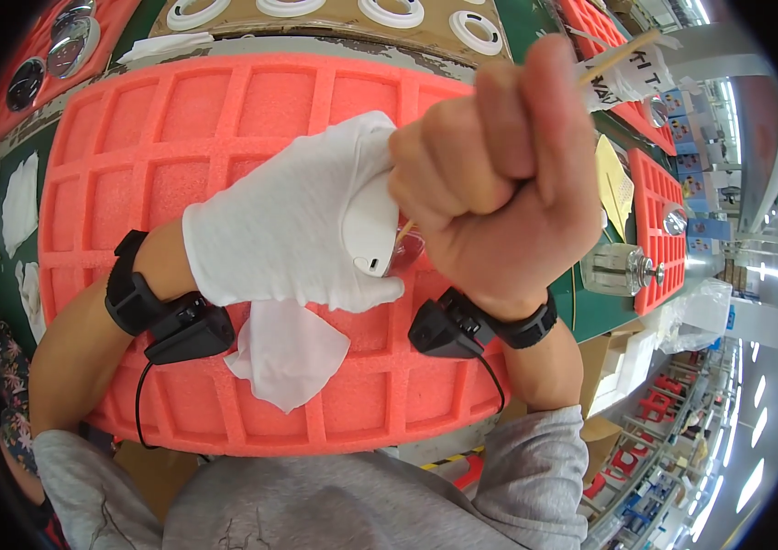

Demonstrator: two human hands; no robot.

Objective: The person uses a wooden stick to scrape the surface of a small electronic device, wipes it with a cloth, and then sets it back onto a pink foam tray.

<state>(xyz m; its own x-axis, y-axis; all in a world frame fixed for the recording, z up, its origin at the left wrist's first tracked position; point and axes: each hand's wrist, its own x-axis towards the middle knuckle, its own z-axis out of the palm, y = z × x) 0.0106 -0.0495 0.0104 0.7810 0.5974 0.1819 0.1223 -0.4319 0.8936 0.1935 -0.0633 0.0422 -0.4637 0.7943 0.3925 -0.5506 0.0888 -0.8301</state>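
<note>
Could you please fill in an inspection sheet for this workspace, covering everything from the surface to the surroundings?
Surface: red foam tray with square compartments, above a green table.
Job's things: rounded white device with a small dark slot; thin wooden stick, one end close to the device, contact unclear.
Clutter: white cloth on the tray; glass jar and yellow sheet to the right.
Hands: left hand gloved, holding the device; right hand bare, closed around the stick.
Cables: one black cable hangs from each wrist unit.
Surroundings: white rings on cardboard beyond the tray.
</note>
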